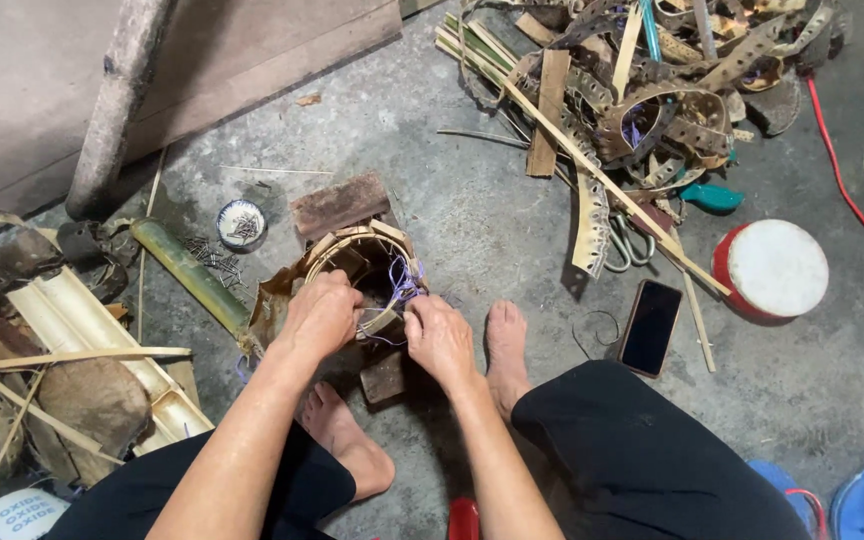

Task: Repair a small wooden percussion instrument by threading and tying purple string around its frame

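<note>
- two hands work one small round bamboo basket [357, 262]: left hand [320, 315] fingers closed over its rim.
- right hand [439, 338] fingers pinch the purple cord [404, 280]; best kept taut, basket steadied.

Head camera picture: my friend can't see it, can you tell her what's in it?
Seen from above, a seated barefoot person's left hand and right hand work on the rim of a small round bamboo basket threaded with purple string on a concrete floor. A black phone and a pile of bamboo strips lie nearby.
</note>
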